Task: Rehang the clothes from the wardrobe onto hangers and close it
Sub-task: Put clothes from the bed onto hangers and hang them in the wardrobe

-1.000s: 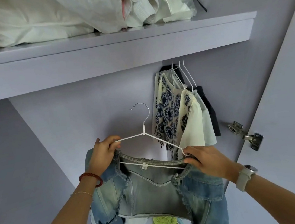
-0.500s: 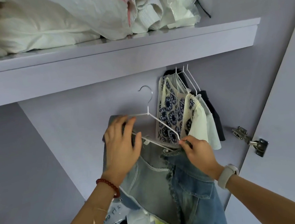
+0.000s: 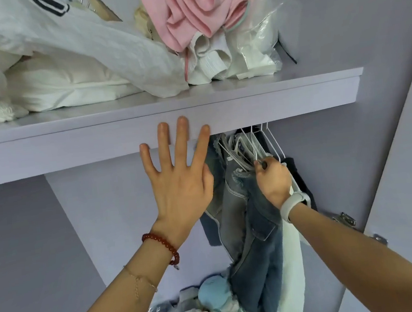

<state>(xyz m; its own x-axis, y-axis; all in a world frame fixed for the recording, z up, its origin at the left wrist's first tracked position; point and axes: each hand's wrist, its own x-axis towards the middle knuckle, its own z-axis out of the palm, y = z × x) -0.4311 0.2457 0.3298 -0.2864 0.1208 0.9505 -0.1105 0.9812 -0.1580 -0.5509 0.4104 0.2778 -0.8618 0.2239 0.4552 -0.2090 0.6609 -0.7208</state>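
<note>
denim jacket point(image 3: 248, 217) hangs below shelf point(image 3: 270, 102); right hand point(image 3: 273, 181) pinches its hanger point(image 3: 233, 155), left hand point(image 3: 180, 184) spread, holding nothing.

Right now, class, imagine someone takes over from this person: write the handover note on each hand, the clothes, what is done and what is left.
Left hand: open, fingers spread, holding nothing, in front of the shelf edge.
Right hand: grips the white hanger carrying the denim jacket, up at the row of hung clothes under the shelf.
Done: jacket is on its hanger; whether its hook sits on the rail is hidden.
Left: confirm the hook, hang the loose clothes below, close the wardrobe door.
</note>
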